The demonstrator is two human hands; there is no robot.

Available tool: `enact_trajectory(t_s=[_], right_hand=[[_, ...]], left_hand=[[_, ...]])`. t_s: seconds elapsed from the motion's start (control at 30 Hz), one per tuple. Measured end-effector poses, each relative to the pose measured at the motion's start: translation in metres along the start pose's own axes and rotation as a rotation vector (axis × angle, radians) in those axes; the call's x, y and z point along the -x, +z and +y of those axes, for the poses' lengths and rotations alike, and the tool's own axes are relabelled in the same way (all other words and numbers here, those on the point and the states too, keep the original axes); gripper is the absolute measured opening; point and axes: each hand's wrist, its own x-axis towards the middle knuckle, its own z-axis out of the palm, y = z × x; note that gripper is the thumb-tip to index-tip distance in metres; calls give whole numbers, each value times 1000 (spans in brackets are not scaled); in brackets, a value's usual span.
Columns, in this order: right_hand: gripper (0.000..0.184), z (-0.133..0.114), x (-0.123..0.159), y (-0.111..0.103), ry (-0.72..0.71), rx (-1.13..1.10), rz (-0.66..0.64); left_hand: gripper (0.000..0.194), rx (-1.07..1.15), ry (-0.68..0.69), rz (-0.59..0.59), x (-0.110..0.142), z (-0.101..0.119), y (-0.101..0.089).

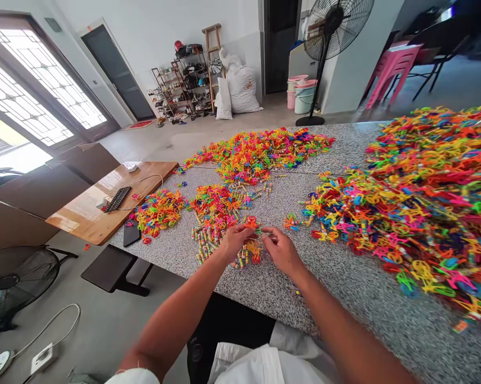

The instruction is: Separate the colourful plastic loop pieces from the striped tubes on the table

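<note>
My left hand (234,239) is closed in a pinch on a small red-orange plastic toy piece (251,220) above the speckled table (280,298). Close beside it, my right hand (280,249) has its thumb and fingers pinched together at a small greenish piece (258,231); whether the two pieces are joined I cannot tell. Under and left of the hands lie several short striped tubes (206,241). An orange-yellow plastic piece (254,250) rests just below the fingers. Beyond the left hand is a heap of bright plastic pieces (214,205).
A large multicoloured heap (424,197) covers the table's right side. Another heap (260,152) lies at the back, and a smaller one (160,210) at the left, near a black phone (132,234). A wooden table (84,205) with a keyboard (118,199) adjoins on the left.
</note>
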Motion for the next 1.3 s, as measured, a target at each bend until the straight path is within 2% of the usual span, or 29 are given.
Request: enact_trajectory(t_s=[0.07,0.17,0.27,0.33,0.53,0.7,0.97,1.1,1.3], right_hand=[[25,1,-1,2,-8,-4,39],[30,3,-5,1,45,-209,93],[37,1,-10,-3,97,-414,91],[38,-2,-12,-5,108,-464,83],[36,-8,-10,-5,125,-512,30],[36,-3,-7,-6,176,-591,-2],[33,3,-5,-12,134,-576,-90],[34,3,-3,-13,145,-568,-87],[32,5,-1,-15,122,-509,-87]], left_hand=[[39,39,21,25,0,0,1],[40,114,42,33,2,2,1],[39,148,11,-42,7,5,3],[37,138,-3,-82,10,7,6],[33,90,-8,-102,12,12,15],[34,61,-52,-147,12,11,15],[33,69,-218,-187,14,13,12],[30,70,-195,-152,14,14,15],[25,-52,-129,-125,19,13,17]])
